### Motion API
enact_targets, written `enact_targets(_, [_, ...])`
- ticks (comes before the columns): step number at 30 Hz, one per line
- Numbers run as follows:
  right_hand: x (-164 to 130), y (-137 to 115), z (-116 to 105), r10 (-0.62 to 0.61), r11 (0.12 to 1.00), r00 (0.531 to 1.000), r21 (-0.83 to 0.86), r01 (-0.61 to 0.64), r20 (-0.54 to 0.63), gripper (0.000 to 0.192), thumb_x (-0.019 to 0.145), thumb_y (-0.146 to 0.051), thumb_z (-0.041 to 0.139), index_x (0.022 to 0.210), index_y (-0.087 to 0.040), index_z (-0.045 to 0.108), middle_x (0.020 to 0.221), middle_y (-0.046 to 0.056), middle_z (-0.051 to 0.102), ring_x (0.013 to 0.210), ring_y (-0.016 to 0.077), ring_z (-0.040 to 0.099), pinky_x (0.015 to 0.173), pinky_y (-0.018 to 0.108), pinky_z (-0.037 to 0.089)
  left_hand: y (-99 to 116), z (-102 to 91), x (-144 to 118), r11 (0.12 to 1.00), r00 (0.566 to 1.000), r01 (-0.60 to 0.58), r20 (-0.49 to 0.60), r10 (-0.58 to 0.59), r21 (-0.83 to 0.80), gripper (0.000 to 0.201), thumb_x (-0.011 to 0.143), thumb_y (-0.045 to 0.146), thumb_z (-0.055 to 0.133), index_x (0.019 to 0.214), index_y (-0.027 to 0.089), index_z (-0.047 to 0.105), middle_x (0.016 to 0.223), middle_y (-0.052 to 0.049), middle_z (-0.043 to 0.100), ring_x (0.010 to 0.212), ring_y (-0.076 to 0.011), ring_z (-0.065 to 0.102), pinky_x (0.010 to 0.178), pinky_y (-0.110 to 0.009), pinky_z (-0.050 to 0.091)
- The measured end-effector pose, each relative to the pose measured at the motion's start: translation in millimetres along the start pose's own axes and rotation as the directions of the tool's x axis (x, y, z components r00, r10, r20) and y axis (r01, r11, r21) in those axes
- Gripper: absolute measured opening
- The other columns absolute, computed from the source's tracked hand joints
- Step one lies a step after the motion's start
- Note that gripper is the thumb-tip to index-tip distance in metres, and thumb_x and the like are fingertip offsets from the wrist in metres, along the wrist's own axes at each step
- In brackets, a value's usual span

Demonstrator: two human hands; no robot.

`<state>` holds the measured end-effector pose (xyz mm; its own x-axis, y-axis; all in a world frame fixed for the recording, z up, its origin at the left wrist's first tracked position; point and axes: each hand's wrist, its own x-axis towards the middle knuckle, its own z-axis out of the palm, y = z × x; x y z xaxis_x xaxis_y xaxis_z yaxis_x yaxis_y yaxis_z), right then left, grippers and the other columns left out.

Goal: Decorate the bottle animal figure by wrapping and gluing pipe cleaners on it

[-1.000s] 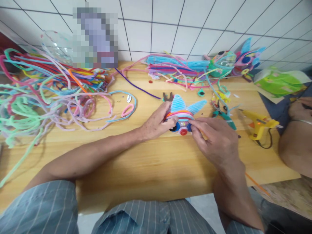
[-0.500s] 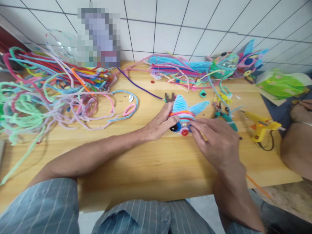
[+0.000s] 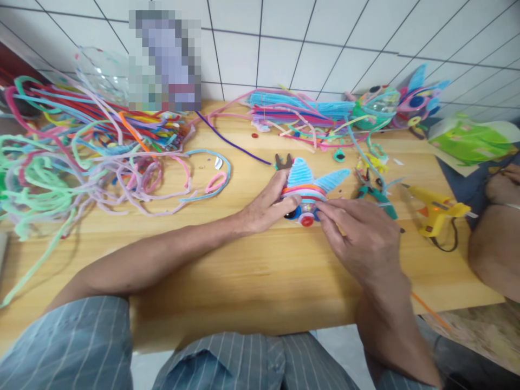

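Note:
Near the middle of the table is a pipe-cleaner fish (image 3: 306,190) with orange, pink and blue bands, two light-blue fins sticking up and a red round piece at its front. My left hand (image 3: 270,203) grips it from the left, the thumb lying over its side by the dark eye. From the right, my right hand (image 3: 361,233) pinches at the blue eye on the other side, fingertips pressed together against it. Those fingers hide most of that eye. Just behind my left hand a dark forked tool end (image 3: 283,161) shows.
Teal-handled pliers (image 3: 377,200) and a yellow glue gun (image 3: 439,208) lie to the right, near another person's arm (image 3: 495,244). Tangled pipe cleaners (image 3: 101,162) cover the left. Bundled pipe cleaners (image 3: 296,111) and a green bottle fish (image 3: 374,111) stand along the tiled wall.
The fish tips slightly forward, and less of its left eye shows. Both hands keep their hold in almost the same place.

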<state>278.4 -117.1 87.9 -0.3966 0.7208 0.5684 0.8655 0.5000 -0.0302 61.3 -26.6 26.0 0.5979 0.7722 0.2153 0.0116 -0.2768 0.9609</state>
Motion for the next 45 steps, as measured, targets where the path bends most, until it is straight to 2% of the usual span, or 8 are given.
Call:
enact_targets(5, [1,0,0,-0.023,1.000,1.000,-0.008,0.023,0.001,0.022,0.099,-0.016,0.075,0.118,-0.026,0.079,0.105,0.004,0.088,0.090,0.0248,0.083,0.085,0.041,0.061,3,-0.8,0,1.000,1.000,0.017,0.000,-0.017,0.003,0.050,0.106,0.051,0.058,0.145,0.020,0.051,0.149,-0.013,0.060,0.145,-0.0302,0.054,0.129,-0.046,0.043])
enact_targets(11, [2,-3,-1,-0.030,0.999,0.999,-0.018,0.030,0.012,0.018,0.101,-0.015,0.073,0.116,-0.022,0.079,0.104,0.006,0.088,0.090,0.0258,0.082,0.084,0.041,0.061,10,3.1,-1,0.992,0.995,0.096,-0.020,-0.098,-0.085,0.054,0.104,0.060,0.061,0.142,0.022,0.055,0.141,-0.011,0.065,0.135,-0.0312,0.060,0.122,-0.050,0.050])
enact_targets(16, [2,-5,-1,-0.025,1.000,1.000,-0.006,0.025,0.009,0.020,0.100,-0.014,0.073,0.118,-0.021,0.079,0.105,0.008,0.086,0.091,0.0263,0.082,0.085,0.041,0.062,10,6.4,0,0.977,0.987,0.153,-0.026,-0.159,-0.145,0.059,0.095,0.051,0.073,0.143,0.021,0.056,0.134,-0.011,0.067,0.125,-0.0300,0.064,0.116,-0.047,0.054])
enact_targets(19, [1,-3,-2,0.013,0.998,1.000,0.056,-0.013,0.014,0.023,0.100,-0.014,0.073,0.121,-0.021,0.079,0.108,0.010,0.085,0.094,0.0266,0.081,0.085,0.040,0.063,10,7.2,1,0.972,0.986,0.155,-0.035,-0.164,-0.178,0.054,0.095,0.046,0.071,0.141,0.022,0.057,0.135,-0.010,0.067,0.123,-0.0287,0.064,0.115,-0.047,0.054])
enact_targets(25, [-2,4,-7,0.110,0.982,0.994,0.158,-0.107,-0.009,0.032,0.097,-0.013,0.077,0.124,-0.029,0.080,0.105,0.006,0.083,0.095,0.0241,0.080,0.087,0.037,0.063,9,8.3,1,0.962,0.986,0.150,-0.039,-0.163,-0.227,0.052,0.093,0.048,0.072,0.138,0.024,0.058,0.136,-0.008,0.067,0.123,-0.0280,0.064,0.113,-0.045,0.054])
enact_targets(34, [-2,3,-5,0.099,0.982,0.995,0.160,-0.100,0.012,0.025,0.098,-0.015,0.075,0.118,-0.029,0.080,0.101,0.004,0.082,0.090,0.0222,0.078,0.082,0.036,0.061,5,10.3,-1,0.965,0.983,0.142,-0.082,-0.163,-0.219,0.050,0.095,0.047,0.071,0.136,0.022,0.055,0.135,-0.010,0.065,0.125,-0.0293,0.063,0.117,-0.048,0.052])
enact_targets(40, [-3,2,0,0.087,0.975,0.996,0.200,-0.092,0.031,0.020,0.100,-0.015,0.072,0.117,-0.023,0.080,0.105,0.009,0.082,0.097,0.0233,0.080,0.088,0.036,0.063,4,9.9,-2,0.972,0.985,0.135,-0.084,-0.153,-0.191,0.052,0.095,0.048,0.071,0.137,0.023,0.057,0.137,-0.009,0.065,0.128,-0.0300,0.063,0.118,-0.049,0.053])
enact_targets(45, [-1,5,-4,0.136,0.956,0.990,0.255,-0.143,0.046,0.023,0.100,-0.016,0.073,0.118,-0.027,0.080,0.106,0.006,0.082,0.096,0.0228,0.080,0.086,0.037,0.065,3,10.1,-2,0.970,0.985,0.136,-0.080,-0.154,-0.204,0.052,0.097,0.047,0.071,0.141,0.026,0.054,0.136,-0.007,0.067,0.128,-0.0283,0.064,0.119,-0.049,0.053])
